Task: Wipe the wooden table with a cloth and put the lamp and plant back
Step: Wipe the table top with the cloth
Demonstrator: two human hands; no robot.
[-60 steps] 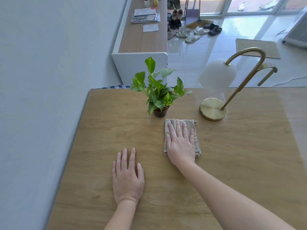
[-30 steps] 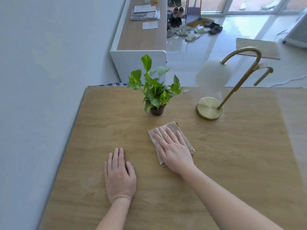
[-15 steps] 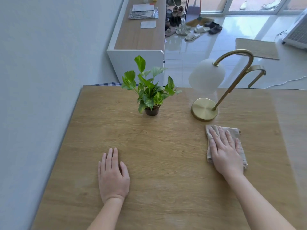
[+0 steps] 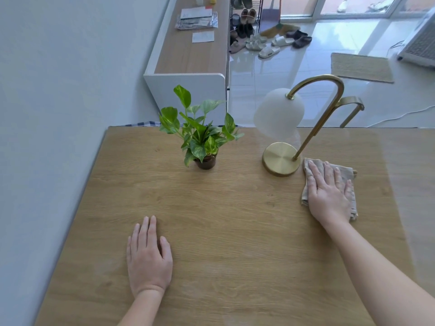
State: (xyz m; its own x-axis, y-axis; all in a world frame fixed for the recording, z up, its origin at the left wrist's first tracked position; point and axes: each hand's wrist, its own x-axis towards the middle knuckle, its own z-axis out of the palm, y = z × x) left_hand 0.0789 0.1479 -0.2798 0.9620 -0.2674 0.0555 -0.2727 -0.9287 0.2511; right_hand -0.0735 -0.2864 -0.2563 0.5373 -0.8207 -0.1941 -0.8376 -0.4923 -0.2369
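Note:
My right hand [image 4: 329,191] presses flat on a folded beige cloth [image 4: 348,175] on the wooden table [image 4: 223,208], just right of the brass lamp's round base [image 4: 280,158]. The lamp's curved brass arm carries a white globe shade [image 4: 279,112]. A small green plant in a dark pot [image 4: 200,137] stands left of the lamp near the table's far edge. With its fingers straight, my left hand [image 4: 148,257] lies flat on the table near its front left.
A grey wall runs along the table's left side. Beyond the far edge stands a low white cabinet with a wooden top [image 4: 190,52] holding papers. Shoes [image 4: 259,41] and a mat [image 4: 360,67] lie on the tiled floor.
My right hand slid the cloth from in front of the plant rightward, then up next to the lamp base. My left hand stayed flat in place.

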